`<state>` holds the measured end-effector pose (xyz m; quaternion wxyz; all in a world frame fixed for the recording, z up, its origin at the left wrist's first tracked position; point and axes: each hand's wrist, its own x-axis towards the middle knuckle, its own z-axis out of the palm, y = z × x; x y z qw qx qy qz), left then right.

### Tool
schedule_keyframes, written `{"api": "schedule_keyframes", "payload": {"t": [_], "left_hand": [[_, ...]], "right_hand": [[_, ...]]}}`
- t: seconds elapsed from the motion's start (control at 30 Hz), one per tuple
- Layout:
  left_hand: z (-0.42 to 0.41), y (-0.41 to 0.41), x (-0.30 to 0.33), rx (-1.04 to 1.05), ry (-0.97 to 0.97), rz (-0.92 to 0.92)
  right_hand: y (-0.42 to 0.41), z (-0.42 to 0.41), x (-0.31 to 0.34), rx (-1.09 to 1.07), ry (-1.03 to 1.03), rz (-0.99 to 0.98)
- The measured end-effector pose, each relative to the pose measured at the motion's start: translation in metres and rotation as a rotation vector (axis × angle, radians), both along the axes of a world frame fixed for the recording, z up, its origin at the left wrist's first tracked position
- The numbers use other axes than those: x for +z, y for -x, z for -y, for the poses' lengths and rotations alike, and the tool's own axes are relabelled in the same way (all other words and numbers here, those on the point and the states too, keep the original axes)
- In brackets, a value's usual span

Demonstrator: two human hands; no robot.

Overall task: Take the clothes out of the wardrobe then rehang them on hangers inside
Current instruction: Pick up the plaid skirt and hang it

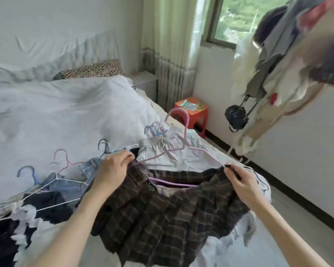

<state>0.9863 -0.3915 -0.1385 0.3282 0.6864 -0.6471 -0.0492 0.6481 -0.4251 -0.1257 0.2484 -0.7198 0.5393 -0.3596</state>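
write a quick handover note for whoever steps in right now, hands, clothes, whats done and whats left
Left hand: pinches the waistband of the dark plaid skirt at its left end.
Right hand: pinches the waistband at its right end, by the tip of the pink hanger.
The hanger's lower bar sits inside the skirt's waist; its hook points up over the bed.
Done: clothes are out on the bed, several already on hangers at left, such as the denim piece.
Left: finish fitting the skirt, hang the grey garment behind it, and carry everything back to the wardrobe, which is not in view.
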Motion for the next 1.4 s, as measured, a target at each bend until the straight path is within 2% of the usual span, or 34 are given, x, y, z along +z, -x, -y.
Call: {"api": "schedule_keyframes", "payload": {"t": [0.1, 0.27, 0.43, 0.57, 0.77, 0.87, 0.97, 1.1, 1.2, 1.4], "left_hand": [[0.027, 0.068, 0.024, -0.160, 0.039, 0.038], [0.050, 0.174, 0.040, -0.398, 0.034, 0.001], [0.058, 0.278, 0.029, -0.561, 0.058, -0.061], [0.062, 0.348, 0.019, -0.734, 0.007, -0.102], [0.062, 0.432, 0.019, -0.873, -0.006, -0.199], [0.073, 0.472, 0.023, -0.941, 0.042, -0.256], [0.080, 0.513, 0.023, -1.049, 0.082, -0.264], [0.069, 0.558, 0.008, -1.132, 0.061, -0.279], [0.055, 0.591, 0.007, -1.235, 0.051, -0.278], [0.003, 0.672, 0.012, -1.444, 0.148, -0.246]], "right_hand": [[0.065, -0.006, 0.012, -0.120, 0.089, 0.026], [0.165, -0.019, 0.028, -0.330, 0.204, -0.007], [0.249, -0.049, 0.031, -0.536, 0.160, -0.040], [0.296, -0.086, 0.025, -0.665, 0.214, -0.066], [0.353, -0.130, 0.041, -0.793, 0.233, -0.256], [0.381, -0.164, 0.047, -0.989, 0.274, -0.286], [0.392, -0.198, 0.042, -1.123, 0.199, -0.285], [0.387, -0.241, 0.030, -1.097, 0.032, -0.237], [0.389, -0.278, 0.019, -1.191, -0.035, -0.267], [0.425, -0.332, 0.018, -1.392, -0.072, -0.407]]}}
